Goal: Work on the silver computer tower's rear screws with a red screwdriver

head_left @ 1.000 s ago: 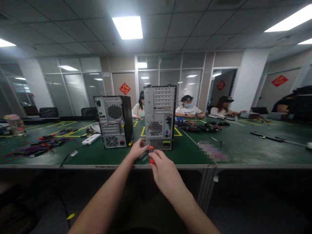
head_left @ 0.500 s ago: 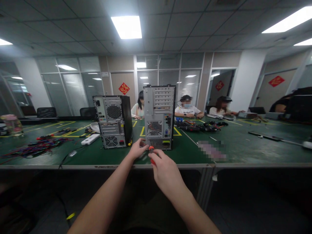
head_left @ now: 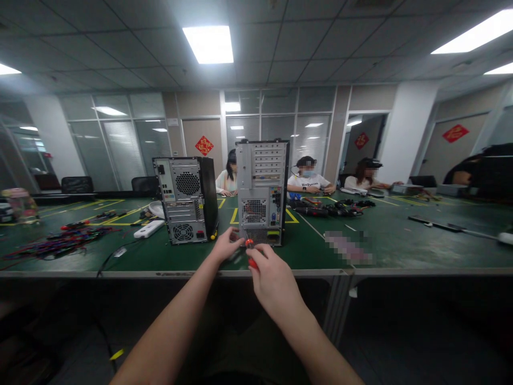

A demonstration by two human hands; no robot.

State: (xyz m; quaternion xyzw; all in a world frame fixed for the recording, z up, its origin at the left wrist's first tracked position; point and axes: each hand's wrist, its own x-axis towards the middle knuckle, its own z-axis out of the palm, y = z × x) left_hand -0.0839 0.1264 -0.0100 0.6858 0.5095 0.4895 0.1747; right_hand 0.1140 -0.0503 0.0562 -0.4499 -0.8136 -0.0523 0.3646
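On the green table (head_left: 306, 254), near middle, stands a tall grey metal computer tower (head_left: 262, 191) with vents and ports; left, a shorter silver-and-black tower (head_left: 183, 202) makes two. One red-handled screwdriver (head_left: 249, 243) is gripped in the right hand (head_left: 276, 272), tip indistinct; the left hand (head_left: 226, 247) curls its fingers by the tall tower's lower-left corner, their hold unclear.

Dull metal on the taller computer tower (head_left: 261, 184), smooth plastic on the screwdriver handle (head_left: 249, 244), faintly glossy tabletop (head_left: 304, 251).
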